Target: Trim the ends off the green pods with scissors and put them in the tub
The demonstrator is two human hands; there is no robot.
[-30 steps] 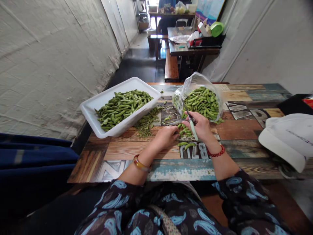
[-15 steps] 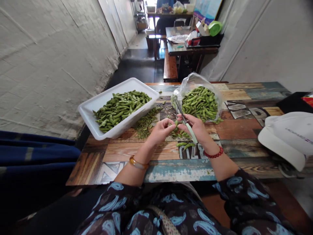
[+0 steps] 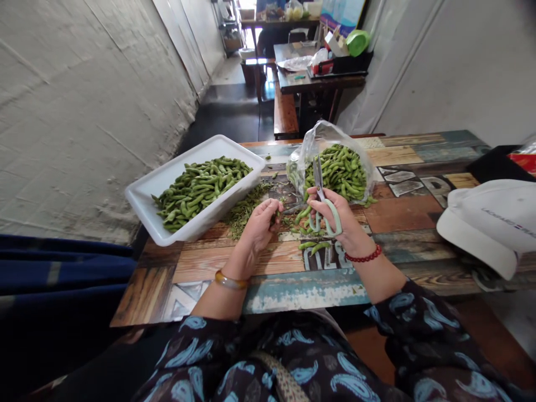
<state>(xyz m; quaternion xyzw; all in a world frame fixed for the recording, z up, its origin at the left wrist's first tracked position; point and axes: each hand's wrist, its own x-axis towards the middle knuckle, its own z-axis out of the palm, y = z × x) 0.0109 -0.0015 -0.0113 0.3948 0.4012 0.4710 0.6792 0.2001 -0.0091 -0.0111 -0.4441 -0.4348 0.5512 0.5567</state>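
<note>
Near the centre of the frame, the left hand (image 3: 263, 224) is held just above the table (image 3: 238, 259), its fingers curled closed; whether they pinch anything cannot be told, as the fingertips are partly hidden. An amber-toned bangle (image 3: 230, 281) circles that wrist. Right of centre, the right hand (image 3: 338, 216) grips scissors (image 3: 320, 194) by pale green handles, the blades pointing toward the top of the frame, in front of a clear plastic bag (image 3: 324, 129) of green soybean pods (image 3: 345, 170). A red bead bracelet (image 3: 363, 254) sits on the right wrist. Left of centre, a white plastic tray (image 3: 142, 198) holds a heap of pods (image 3: 205, 187). Stem trimmings (image 3: 245, 212) lie beside its right edge. Below the bag, loose pods (image 3: 314, 246) rest on the patchwork tabletop near the right hand. A white cap (image 3: 488, 220) occupies the right side.
</note>
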